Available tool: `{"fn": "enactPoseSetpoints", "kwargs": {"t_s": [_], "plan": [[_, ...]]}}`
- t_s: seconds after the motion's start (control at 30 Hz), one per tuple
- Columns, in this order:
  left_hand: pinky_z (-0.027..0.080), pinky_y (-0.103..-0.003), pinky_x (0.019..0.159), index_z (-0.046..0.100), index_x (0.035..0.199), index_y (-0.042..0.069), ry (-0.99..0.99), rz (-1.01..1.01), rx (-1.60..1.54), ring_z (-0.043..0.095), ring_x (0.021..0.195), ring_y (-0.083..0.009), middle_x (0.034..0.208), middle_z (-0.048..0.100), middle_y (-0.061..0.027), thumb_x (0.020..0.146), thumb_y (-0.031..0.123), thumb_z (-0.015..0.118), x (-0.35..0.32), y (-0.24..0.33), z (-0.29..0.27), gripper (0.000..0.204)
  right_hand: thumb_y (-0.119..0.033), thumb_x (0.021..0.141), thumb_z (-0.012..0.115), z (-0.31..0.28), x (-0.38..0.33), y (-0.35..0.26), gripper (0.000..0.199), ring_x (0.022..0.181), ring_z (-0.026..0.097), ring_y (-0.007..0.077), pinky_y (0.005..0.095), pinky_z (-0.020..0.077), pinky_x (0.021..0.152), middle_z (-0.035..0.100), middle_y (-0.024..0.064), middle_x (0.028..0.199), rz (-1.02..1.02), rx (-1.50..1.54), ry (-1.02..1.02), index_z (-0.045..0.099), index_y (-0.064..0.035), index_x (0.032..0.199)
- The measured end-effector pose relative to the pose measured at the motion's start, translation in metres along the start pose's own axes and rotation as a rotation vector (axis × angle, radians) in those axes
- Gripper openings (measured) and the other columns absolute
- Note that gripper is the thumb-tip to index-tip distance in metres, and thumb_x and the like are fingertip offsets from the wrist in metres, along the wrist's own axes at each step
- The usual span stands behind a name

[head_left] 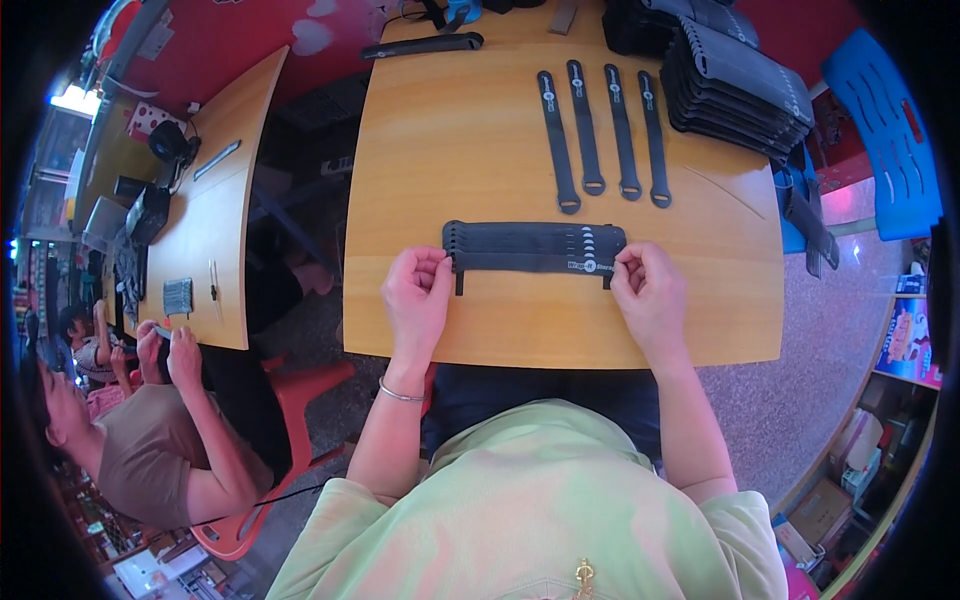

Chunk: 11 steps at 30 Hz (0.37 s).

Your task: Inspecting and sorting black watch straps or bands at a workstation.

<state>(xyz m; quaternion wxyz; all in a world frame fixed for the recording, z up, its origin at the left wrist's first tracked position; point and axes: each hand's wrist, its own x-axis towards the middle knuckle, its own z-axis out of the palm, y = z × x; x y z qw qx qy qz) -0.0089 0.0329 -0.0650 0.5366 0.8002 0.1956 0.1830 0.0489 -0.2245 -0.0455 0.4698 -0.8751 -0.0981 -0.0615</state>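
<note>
A row of overlapping black fastening straps [530,242] lies crosswise on the wooden table in front of me, with white print near its right end. My left hand [416,292] pinches the left end of the nearest strap between thumb and fingers. At the other end, my right hand [650,292] grips that strap the same way, beside the print. Two short dark pieces stick out below the row, one near each hand. Farther back, several single black straps [583,130] lie side by side, lengthwise, each with a slotted rounded near end.
Tall stacks of bundled black straps [735,85] fill the table's far right corner. Another strap bundle [422,45] lies at the far left edge. A thin stick [725,192] rests on the right. Blue chairs [885,110] stand beyond. At left, a person [150,440] works at another table [222,230].
</note>
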Motion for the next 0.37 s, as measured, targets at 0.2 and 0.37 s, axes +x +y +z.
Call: {"fn": "enactPoseSetpoints", "kwargs": {"t_s": [0.2,0.37], "plan": [[0.040,-0.017,0.050,0.060,0.089,0.000,-0.010,-0.005,0.005,0.050,0.057,-0.0028,0.070,0.058,0.0003,0.084,-0.002,0.063,-0.0018,0.0000,0.0001,0.006,0.003,0.076,0.063,0.0010,-0.0012,0.0023,0.014,0.056,0.053,0.0132,0.0273,0.0440,0.053,0.055,0.0046,0.073,-0.001,-0.009,0.000,0.055,-0.0038,0.084],[0.039,-0.016,0.051,0.060,0.090,0.002,0.028,-0.085,0.078,0.049,0.058,-0.0015,0.070,0.058,0.0018,0.085,0.001,0.064,-0.0012,-0.0002,-0.0004,0.006,0.002,0.077,0.062,0.0011,-0.0007,0.0035,0.012,0.057,0.054,0.0132,0.0276,0.0439,0.053,0.056,0.0046,0.075,0.086,0.014,-0.085,0.055,-0.0044,0.085]]}}
